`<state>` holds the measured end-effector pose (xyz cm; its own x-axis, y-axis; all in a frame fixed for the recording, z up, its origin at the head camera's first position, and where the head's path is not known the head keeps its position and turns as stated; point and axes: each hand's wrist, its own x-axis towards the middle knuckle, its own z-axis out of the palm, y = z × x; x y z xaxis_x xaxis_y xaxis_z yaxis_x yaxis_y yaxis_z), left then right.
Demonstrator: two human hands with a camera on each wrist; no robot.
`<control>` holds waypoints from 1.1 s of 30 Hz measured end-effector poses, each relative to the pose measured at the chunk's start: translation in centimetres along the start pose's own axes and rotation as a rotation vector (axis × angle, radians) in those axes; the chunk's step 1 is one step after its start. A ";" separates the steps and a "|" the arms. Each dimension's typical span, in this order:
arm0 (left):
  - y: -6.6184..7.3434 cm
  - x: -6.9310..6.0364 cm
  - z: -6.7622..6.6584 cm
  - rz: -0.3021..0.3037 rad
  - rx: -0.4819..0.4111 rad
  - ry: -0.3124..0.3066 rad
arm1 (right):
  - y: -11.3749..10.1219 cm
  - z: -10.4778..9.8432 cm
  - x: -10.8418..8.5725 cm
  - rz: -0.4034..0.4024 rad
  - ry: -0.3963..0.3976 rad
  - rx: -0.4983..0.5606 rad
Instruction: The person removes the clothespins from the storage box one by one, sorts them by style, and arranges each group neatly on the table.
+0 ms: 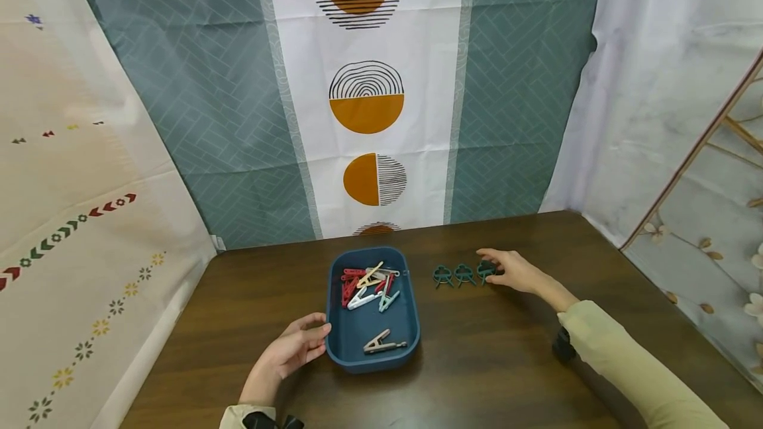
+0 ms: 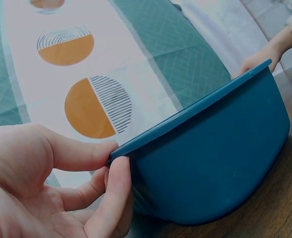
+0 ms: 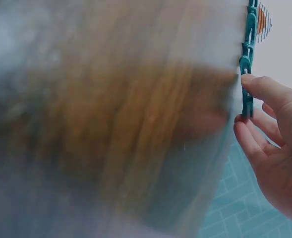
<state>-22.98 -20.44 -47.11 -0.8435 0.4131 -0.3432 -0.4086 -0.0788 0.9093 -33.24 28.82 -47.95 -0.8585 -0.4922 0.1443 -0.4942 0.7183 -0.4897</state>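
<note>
My left hand (image 1: pixel 295 349) pinches the left rim of a blue plastic tub (image 1: pixel 372 368) between thumb and finger, as the left wrist view shows close up. Inside the tub, red, white, pale green and cream clothespins (image 1: pixel 360 296) lie in a heap, and a beige clothespin (image 1: pixel 381 344) lies apart nearer the front. To the tub's right, green clips (image 1: pixel 463 274) stand in a row on the table. My right hand (image 1: pixel 515 271) has thumb and fingertips at the two sides of the rightmost green clip (image 3: pixel 247 96), gripping it.
The brown wooden table (image 1: pixel 262 296) meets a patterned cloth (image 1: pixel 381 184) hanging behind it. White printed cloths hang at the left and right sides. A dark strap (image 1: pixel 563 344) sits at my right wrist.
</note>
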 end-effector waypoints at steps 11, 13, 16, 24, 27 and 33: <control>-0.3 0.2 0.0 -0.006 -0.008 0.014 | -0.4 -0.2 0.5 0.033 -0.016 -0.003; -0.1 0.2 0.0 -0.003 -0.004 0.011 | -1.1 -0.4 0.6 0.026 0.004 0.000; 0.0 0.1 0.0 0.001 0.007 0.011 | -2.3 -0.3 0.8 0.010 0.027 0.008; 0.1 0.2 0.4 0.022 0.075 0.049 | -6.7 0.7 1.9 -0.096 0.054 0.044; 0.2 0.2 0.5 0.027 0.082 0.060 | -8.0 1.2 2.6 -0.127 0.066 0.072; 0.3 -0.1 0.6 0.027 0.081 0.072 | -9.7 2.5 4.0 -0.187 0.072 0.108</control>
<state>-22.84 -19.97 -46.68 -0.8779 0.3455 -0.3316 -0.3583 -0.0146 0.9335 -31.47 18.64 -44.79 -0.7626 -0.5730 0.3003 -0.6315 0.5588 -0.5376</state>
